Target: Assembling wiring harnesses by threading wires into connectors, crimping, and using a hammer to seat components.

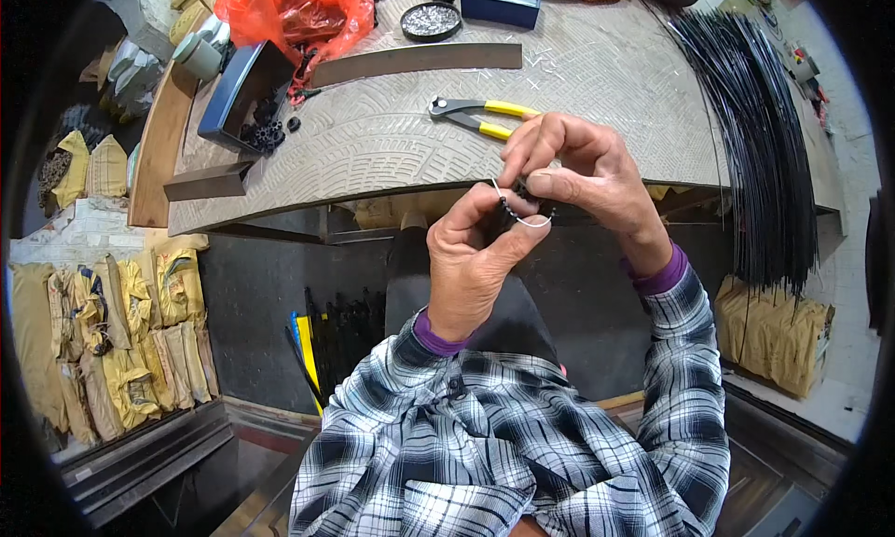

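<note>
Close together over the table's front edge, both my hands work on one small black part (508, 207) with a thin white strand (533, 224) looped about it. My left hand (473, 257) pinches the part between thumb and fingers from below. From the upper right, the thumb and fingers of my right hand (583, 169) are closed on its other side. Fingers cover most of the part, so its exact kind does not show. Just beyond my right hand lie end-cutting pliers (480, 113) with yellow handles.
On the table (392, 155) are a flat metal strip (419, 63), a blue box (244, 94) of black parts, a red plastic bag (298, 20), a round dish (431, 20) and another blue box (502, 1). Long black rods (760, 145) overhang the right side. Wrapped packages (130, 341) stack at left.
</note>
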{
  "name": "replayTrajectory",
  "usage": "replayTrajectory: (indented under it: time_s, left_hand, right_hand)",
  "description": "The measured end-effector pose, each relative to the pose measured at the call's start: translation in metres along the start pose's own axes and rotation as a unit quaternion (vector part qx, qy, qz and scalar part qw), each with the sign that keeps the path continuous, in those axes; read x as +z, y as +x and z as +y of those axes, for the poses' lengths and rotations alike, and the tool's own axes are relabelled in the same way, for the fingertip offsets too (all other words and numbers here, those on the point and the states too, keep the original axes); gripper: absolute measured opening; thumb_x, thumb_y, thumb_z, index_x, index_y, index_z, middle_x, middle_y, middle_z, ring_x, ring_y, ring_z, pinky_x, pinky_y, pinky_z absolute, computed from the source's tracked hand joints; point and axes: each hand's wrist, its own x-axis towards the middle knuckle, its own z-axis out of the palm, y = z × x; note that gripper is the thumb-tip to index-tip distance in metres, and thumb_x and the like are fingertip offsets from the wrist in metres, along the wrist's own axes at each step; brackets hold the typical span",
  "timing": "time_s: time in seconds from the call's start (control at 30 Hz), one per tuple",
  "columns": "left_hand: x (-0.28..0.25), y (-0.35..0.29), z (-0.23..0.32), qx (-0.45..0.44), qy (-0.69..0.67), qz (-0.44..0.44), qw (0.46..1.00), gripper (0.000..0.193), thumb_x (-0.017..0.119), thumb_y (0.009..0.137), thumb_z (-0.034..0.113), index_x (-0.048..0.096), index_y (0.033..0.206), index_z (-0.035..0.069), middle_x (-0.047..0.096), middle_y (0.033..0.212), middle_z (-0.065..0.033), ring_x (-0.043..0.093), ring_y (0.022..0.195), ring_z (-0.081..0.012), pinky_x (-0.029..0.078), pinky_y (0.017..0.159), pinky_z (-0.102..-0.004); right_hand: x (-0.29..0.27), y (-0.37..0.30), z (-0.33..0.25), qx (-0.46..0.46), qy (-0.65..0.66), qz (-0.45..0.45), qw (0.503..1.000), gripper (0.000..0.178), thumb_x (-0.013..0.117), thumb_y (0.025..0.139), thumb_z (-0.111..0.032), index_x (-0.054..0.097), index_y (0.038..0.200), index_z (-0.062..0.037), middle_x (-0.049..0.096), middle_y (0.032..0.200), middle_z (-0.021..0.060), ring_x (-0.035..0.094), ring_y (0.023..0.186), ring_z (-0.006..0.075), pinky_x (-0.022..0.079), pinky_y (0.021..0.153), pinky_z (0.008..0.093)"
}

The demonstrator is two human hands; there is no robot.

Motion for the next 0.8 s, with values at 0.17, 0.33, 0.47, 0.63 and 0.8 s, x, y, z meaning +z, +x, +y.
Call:
replayTrajectory:
  time_s: [0.17,0.33,0.47,0.63,0.8]
  left_hand:
    - [-0.008,-0.001,-0.003,0.011,-0.014,0.004,1.0,0.015,0.066,0.075,-0.003,0.059,0.087,0.001,0.051,0.075,0.0058,0.044,0.067,0.0005,0.035,0.058,-0.0138]
    - [-0.02,-0.005,0.004,0.009,-0.044,0.007,0.999,0.018,0.065,0.076,-0.003,0.057,0.091,0.001,0.054,0.08,0.0045,0.047,0.074,-0.0013,0.04,0.065,-0.0155]
    - [-0.025,-0.01,0.007,0.03,-0.093,-0.019,0.995,0.018,0.06,0.079,-0.004,0.055,0.097,-0.002,0.055,0.093,-0.0013,0.051,0.082,-0.005,0.044,0.072,-0.0186]
    - [-0.037,-0.008,0.003,0.042,-0.091,-0.052,0.994,0.024,0.06,0.081,-0.001,0.054,0.104,-0.003,0.056,0.093,-0.0021,0.052,0.084,-0.0058,0.043,0.077,-0.0192]
    - [-0.036,-0.012,0.007,0.032,-0.072,-0.025,0.997,0.027,0.064,0.078,-0.002,0.055,0.104,-0.002,0.058,0.095,-0.0031,0.052,0.089,-0.007,0.042,0.081,-0.0208]
  right_hand:
    - [0.004,0.001,-0.008,-0.119,-0.339,-0.002,0.933,0.019,0.069,0.074,-0.027,0.06,0.071,-0.01,0.061,0.074,-0.0001,0.056,0.081,0.0174,0.022,0.101,0.0409]
    - [0.019,-0.004,-0.018,-0.191,-0.447,-0.012,0.874,0.026,0.075,0.065,-0.027,0.065,0.085,-0.0143,0.062,0.081,-0.0043,0.054,0.092,0.0166,0.009,0.105,0.0449]
    - [0.026,-0.004,-0.017,-0.18,-0.457,0.003,0.871,0.026,0.072,0.065,-0.019,0.065,0.089,-0.0136,0.062,0.083,-0.0027,0.053,0.096,0.0158,0.008,0.106,0.0453]
    - [0.029,-0.004,-0.012,-0.18,-0.465,0.04,0.866,0.026,0.067,0.061,-0.011,0.065,0.086,-0.0105,0.061,0.077,0.0004,0.055,0.093,0.0193,0.011,0.105,0.045]
    - [0.032,-0.005,-0.015,-0.219,-0.479,0.036,0.849,0.024,0.068,0.061,-0.01,0.065,0.085,-0.0117,0.061,0.078,-0.0004,0.055,0.091,0.0183,0.011,0.106,0.0455]
